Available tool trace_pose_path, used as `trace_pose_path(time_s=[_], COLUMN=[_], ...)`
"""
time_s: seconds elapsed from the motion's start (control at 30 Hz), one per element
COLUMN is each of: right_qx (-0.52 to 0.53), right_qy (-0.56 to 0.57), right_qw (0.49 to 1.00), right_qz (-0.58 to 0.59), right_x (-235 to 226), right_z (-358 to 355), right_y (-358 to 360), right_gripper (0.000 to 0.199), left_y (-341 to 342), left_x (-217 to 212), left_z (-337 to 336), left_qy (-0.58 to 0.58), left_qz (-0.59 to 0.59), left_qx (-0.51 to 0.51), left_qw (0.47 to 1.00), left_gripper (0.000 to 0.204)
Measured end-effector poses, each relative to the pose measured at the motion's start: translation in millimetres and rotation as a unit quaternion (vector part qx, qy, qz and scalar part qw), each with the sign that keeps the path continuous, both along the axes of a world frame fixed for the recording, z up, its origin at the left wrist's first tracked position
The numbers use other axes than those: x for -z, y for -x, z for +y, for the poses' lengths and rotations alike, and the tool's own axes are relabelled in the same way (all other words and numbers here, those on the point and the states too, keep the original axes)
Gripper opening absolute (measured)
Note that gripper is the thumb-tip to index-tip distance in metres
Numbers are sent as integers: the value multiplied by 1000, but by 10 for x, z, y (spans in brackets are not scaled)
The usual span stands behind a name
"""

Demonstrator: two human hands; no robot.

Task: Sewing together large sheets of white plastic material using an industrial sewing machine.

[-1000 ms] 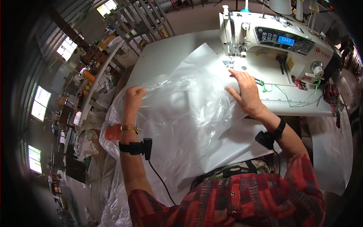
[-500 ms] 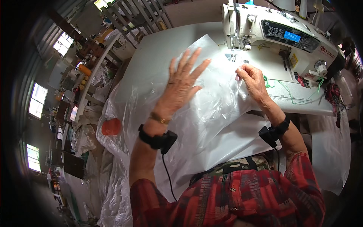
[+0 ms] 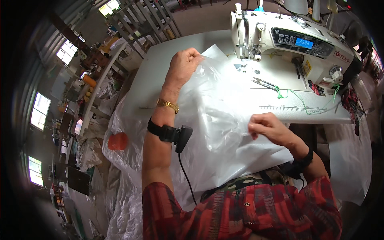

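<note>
A clear plastic sheet (image 3: 212,116) spreads in loose folds over the table and down across my lap. At its far left part my left hand (image 3: 184,66) pinches the plastic, beside a pale, finely textured corner of sheeting (image 3: 215,52). Nearer to me, my right hand (image 3: 269,127) is closed on the sheet's right edge, by the front of the table. Just beyond both hands stands a white sewing machine (image 3: 256,24), its presser foot (image 3: 243,67) over the lit bed. Thread snips (image 3: 265,83) with a green cord (image 3: 282,94) lie to the right of the foot.
The pale table (image 3: 160,60) has a printed ruler along its front edge. Plaid cloth scraps (image 3: 351,98) hang at its right corner. An orange-red patch (image 3: 118,141) shows on the plastic at left. Grey metal racks (image 3: 148,24) stand behind.
My left hand has gone from spread flat to pinching the sheet, a little left. My right hand has come nearer with the edge, uncovering the snips and more of the ruler.
</note>
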State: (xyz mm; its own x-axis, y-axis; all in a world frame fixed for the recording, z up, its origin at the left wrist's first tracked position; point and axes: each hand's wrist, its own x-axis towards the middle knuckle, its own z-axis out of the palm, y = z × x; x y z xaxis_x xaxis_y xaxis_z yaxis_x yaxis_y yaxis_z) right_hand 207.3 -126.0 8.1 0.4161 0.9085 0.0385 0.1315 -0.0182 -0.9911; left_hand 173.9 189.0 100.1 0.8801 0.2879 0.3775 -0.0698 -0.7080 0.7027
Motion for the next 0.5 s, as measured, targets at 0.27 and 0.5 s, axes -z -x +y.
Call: trace_pose_path(time_s=[0.27,0.5], right_qx=[205,232], right_qy=[-34,-16], right_qw=[863,842], right_qz=[-460,-486], right_x=[164,303], right_z=[155,198], right_y=[-288,-360], right_gripper=[11,11], left_y=[-520,-643], left_x=[376,485], left_z=[195,379], left_qy=[-264,-36], left_qz=[-41,111], left_qx=[-197,-121], left_qw=[943,986], left_gripper=[17,25])
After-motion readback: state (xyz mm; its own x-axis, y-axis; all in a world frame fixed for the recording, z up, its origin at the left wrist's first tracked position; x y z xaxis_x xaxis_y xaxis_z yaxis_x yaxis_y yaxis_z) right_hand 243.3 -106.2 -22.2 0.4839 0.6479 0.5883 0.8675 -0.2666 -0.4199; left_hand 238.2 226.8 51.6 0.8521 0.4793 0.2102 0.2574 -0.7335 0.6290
